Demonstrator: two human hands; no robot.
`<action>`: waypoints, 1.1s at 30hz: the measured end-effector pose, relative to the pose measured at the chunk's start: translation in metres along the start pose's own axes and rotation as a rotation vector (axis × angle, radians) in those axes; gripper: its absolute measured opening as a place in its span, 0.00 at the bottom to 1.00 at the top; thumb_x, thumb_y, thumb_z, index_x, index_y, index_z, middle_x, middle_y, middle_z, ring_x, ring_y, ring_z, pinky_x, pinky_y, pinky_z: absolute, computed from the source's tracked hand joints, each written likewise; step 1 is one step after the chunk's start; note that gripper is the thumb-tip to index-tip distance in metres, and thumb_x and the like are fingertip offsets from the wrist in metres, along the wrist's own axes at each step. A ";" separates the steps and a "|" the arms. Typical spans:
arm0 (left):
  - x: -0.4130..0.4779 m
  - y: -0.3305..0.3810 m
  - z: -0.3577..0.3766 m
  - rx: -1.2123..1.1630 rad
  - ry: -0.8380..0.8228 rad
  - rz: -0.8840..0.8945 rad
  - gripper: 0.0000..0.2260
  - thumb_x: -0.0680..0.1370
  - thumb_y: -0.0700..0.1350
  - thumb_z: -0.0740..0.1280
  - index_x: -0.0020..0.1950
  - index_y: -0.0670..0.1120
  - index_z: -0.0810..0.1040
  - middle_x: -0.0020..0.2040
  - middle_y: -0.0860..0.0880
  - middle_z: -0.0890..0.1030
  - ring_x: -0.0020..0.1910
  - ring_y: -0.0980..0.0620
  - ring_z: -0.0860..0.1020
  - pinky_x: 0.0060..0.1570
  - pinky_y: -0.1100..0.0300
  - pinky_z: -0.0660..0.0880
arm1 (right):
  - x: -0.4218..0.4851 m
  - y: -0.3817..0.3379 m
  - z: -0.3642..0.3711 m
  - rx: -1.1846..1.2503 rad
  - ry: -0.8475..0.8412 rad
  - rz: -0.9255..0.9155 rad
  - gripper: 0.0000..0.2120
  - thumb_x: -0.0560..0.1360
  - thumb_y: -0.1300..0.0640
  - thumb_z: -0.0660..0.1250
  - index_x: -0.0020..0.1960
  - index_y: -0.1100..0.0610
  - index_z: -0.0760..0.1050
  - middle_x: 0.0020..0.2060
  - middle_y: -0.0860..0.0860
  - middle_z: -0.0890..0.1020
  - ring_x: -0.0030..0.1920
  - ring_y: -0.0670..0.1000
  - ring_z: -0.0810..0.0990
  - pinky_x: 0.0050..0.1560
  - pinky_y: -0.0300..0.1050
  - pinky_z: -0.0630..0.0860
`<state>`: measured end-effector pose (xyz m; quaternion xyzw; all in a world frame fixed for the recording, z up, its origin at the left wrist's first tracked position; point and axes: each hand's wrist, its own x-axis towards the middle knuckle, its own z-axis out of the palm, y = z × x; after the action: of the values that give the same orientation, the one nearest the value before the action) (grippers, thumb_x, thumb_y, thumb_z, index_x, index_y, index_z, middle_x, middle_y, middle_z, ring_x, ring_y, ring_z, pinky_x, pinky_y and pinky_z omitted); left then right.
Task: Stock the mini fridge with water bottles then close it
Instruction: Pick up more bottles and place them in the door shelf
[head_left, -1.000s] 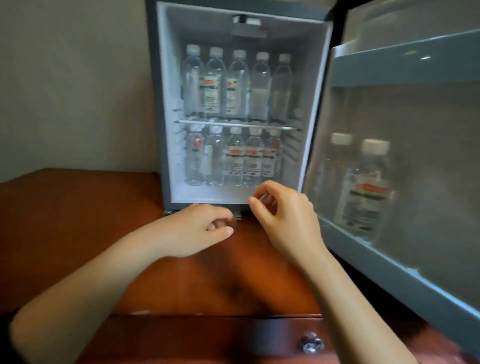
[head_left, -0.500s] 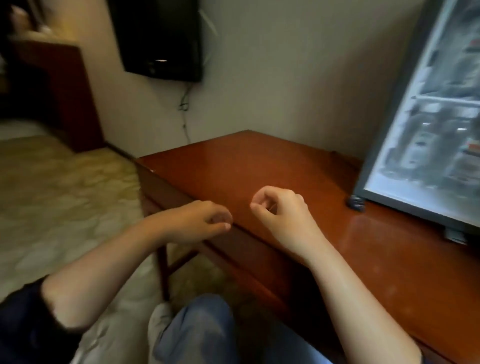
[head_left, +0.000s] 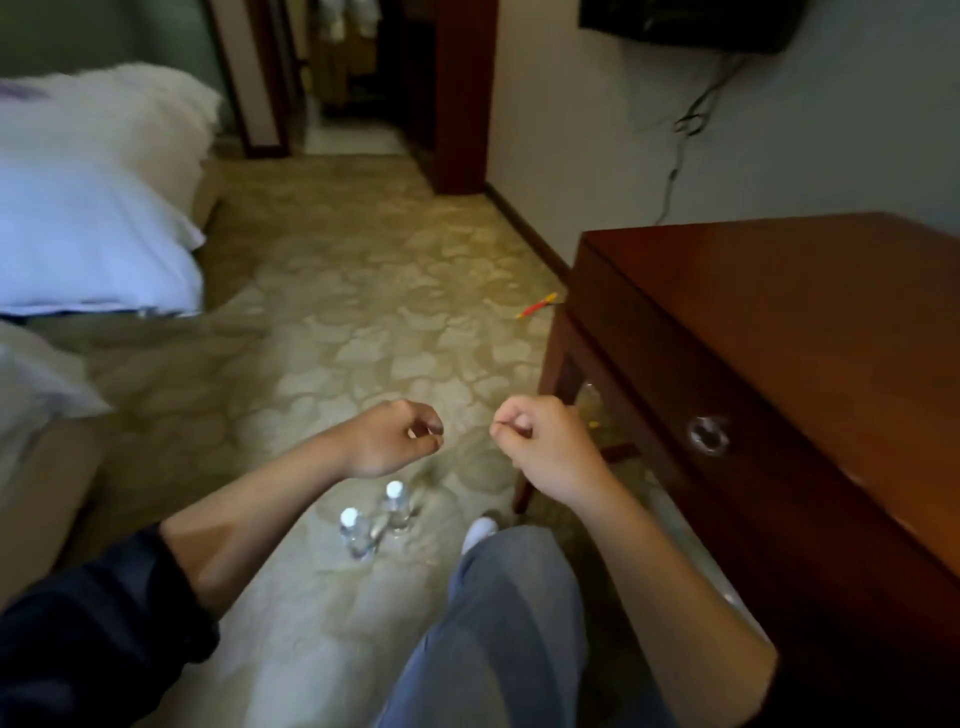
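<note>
Both hands, left (head_left: 390, 440) and right (head_left: 540, 444), hang loosely curled and empty above two upright bottles (head_left: 374, 519) on the carpet (head_left: 363, 322) left of the desk (head_left: 779, 322), so reach down and grip each bottle's body.

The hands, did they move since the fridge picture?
Cannot tell. The camera swung left; both hands, left hand and right hand, sit curled mid-frame as before, now over carpet.

Two bottles (head_left: 373, 521) stand upright, just beside each other, on the patterned floor (head_left: 363, 291). A pencil (head_left: 536, 305) lies on it near the counter (head_left: 779, 291).
</note>
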<state>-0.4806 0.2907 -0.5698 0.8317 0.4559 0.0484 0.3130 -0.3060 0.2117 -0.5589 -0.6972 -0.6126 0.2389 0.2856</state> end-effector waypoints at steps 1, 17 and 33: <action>0.002 -0.017 0.003 -0.017 0.015 -0.048 0.10 0.78 0.43 0.63 0.57 0.41 0.79 0.52 0.47 0.80 0.47 0.55 0.75 0.41 0.69 0.68 | 0.011 0.002 0.016 0.012 -0.047 0.003 0.05 0.74 0.57 0.64 0.40 0.51 0.75 0.29 0.46 0.76 0.40 0.54 0.81 0.45 0.46 0.76; 0.057 -0.209 0.112 -0.274 0.174 -0.652 0.16 0.78 0.45 0.64 0.64 0.41 0.72 0.59 0.42 0.78 0.50 0.48 0.77 0.43 0.62 0.71 | 0.130 0.073 0.218 0.029 -0.409 0.132 0.08 0.76 0.57 0.62 0.38 0.53 0.73 0.32 0.48 0.74 0.37 0.50 0.74 0.32 0.40 0.65; 0.131 -0.324 0.200 0.115 -0.050 -0.731 0.22 0.77 0.46 0.66 0.69 0.46 0.64 0.65 0.42 0.70 0.61 0.45 0.74 0.58 0.51 0.76 | 0.214 0.143 0.318 0.002 -0.594 0.127 0.12 0.78 0.50 0.63 0.57 0.55 0.75 0.51 0.55 0.81 0.45 0.53 0.78 0.45 0.44 0.71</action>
<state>-0.5677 0.4244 -0.9395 0.6309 0.7172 -0.1127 0.2736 -0.3917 0.4448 -0.8840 -0.6336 -0.6241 0.4503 0.0793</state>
